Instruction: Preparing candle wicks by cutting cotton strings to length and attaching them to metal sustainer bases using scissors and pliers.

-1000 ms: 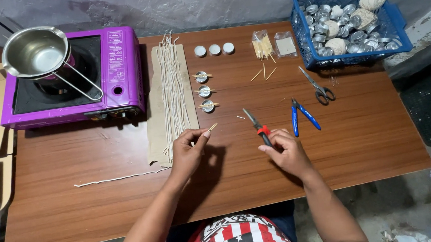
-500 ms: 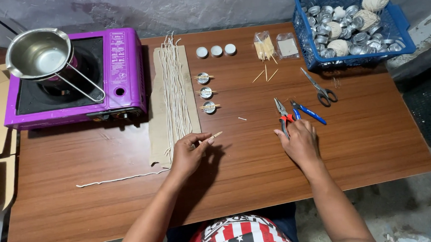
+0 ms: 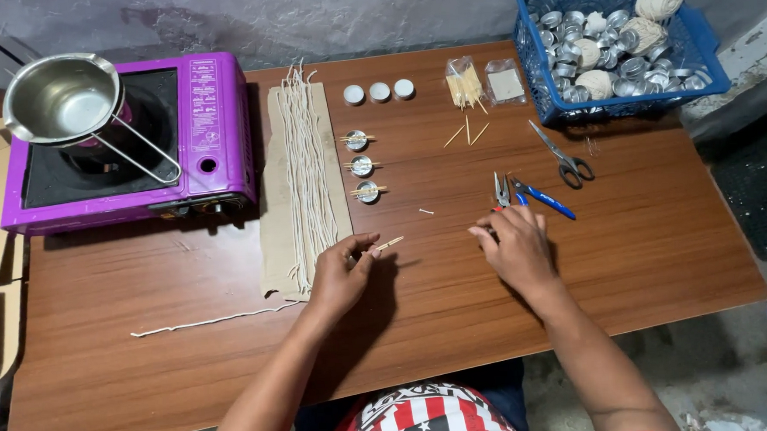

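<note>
While a thin wooden stick (image 3: 387, 243) is pinched at one end in the left hand (image 3: 341, 274), its long axis points right toward the right hand (image 3: 512, 245) (fingers loosely curled, resting on the red-handled pliers (image 3: 499, 194) on the desk (image 3: 647, 245)).

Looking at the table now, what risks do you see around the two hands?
1. The left hand pinches a thin wooden stick at one end only; it might slip or snap.
2. The right hand covers the handles of the red pliers, next to the blue pliers; fingers could get nipped.
3. A loose wick near the left forearm may be swept off the table.
</note>
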